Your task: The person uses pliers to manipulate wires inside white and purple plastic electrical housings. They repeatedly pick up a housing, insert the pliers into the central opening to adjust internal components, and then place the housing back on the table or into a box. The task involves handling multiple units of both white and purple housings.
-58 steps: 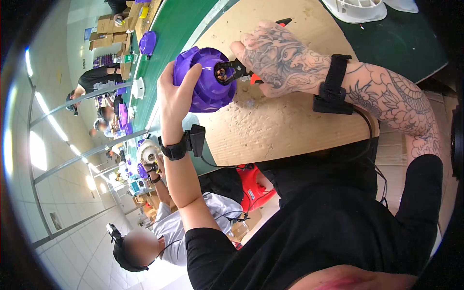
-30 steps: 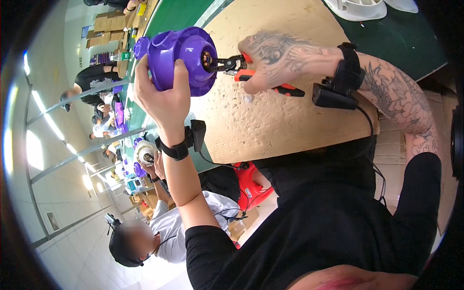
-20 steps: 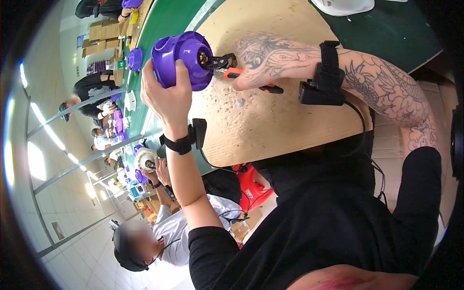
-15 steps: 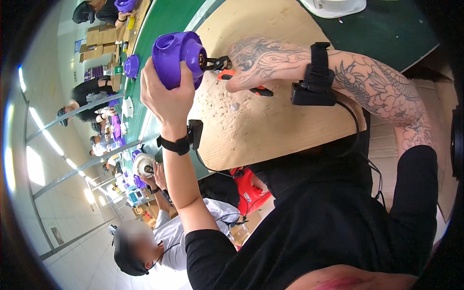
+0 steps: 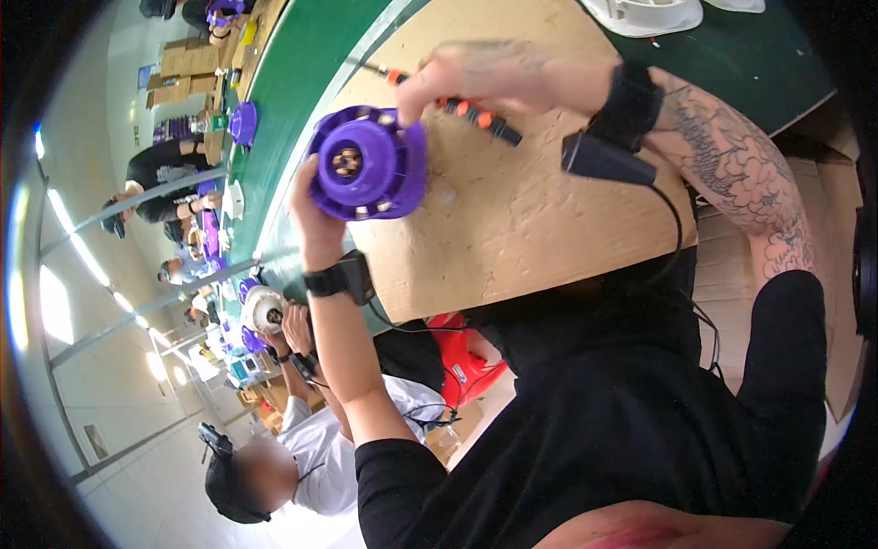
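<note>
My left hand (image 5: pixel 318 220) grips a round purple plastic housing (image 5: pixel 384 169) by its near-left side. A slotted outer rim surrounds its raised collar, and small copper-coloured parts (image 5: pixel 347 162) show in the central opening, which faces up toward me. My right hand (image 5: pixel 476 78), smeared by motion, is closed round orange-and-black-handled pliers (image 5: pixel 489 123), seen edge-on. Their thin dark tip points to the far left, away from the housing. The right fingertips overlap the housing's far rim; I cannot tell whether they touch it. Most of the left fingers are hidden behind the housing.
A pitted cardboard sheet (image 5: pixel 512 229) covers the green bench (image 5: pixel 750 73) before me. White plastic parts (image 5: pixel 645 14) lie at the far right. On my left a co-worker in a grey shirt (image 5: pixel 320 457) handles a round white part (image 5: pixel 265 311). Cables trail from both wrist straps.
The purple housing has turned so its opening faces up toward me, and has moved slightly nearer. My right hand has drawn the pliers out of the opening and moved away from me.
</note>
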`<state>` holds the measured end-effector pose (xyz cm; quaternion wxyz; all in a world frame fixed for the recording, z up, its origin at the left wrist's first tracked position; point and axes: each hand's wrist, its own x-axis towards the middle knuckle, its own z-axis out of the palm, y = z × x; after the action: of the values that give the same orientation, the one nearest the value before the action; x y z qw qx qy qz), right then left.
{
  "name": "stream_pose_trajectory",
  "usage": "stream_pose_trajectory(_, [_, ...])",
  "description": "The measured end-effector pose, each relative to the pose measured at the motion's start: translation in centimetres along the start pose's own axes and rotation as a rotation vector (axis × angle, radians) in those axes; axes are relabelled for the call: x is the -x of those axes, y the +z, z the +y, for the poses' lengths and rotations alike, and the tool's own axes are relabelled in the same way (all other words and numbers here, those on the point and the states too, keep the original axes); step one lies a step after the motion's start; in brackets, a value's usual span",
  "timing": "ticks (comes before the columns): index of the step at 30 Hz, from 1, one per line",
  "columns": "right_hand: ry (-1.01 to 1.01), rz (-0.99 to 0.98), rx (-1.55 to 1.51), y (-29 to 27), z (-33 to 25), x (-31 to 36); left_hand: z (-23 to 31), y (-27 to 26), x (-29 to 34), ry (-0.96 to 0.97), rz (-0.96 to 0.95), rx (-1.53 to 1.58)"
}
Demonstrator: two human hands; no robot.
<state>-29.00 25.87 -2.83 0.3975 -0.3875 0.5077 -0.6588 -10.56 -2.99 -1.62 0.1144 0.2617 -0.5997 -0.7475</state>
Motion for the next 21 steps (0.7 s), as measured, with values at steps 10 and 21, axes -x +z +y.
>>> stream_pose_trajectory(10, [0.405, -0.084, 0.636, -2.7, -8.3, 1.9, -4.9, -1.6, 0.8, 0.062, 0.109, 0.169])
stream_pose_trajectory(21, [-0.052, -0.033, 0.300, 1.4, 3.3, -0.3, -5.3, -0.8, 1.9, 0.117, 0.165, 0.151])
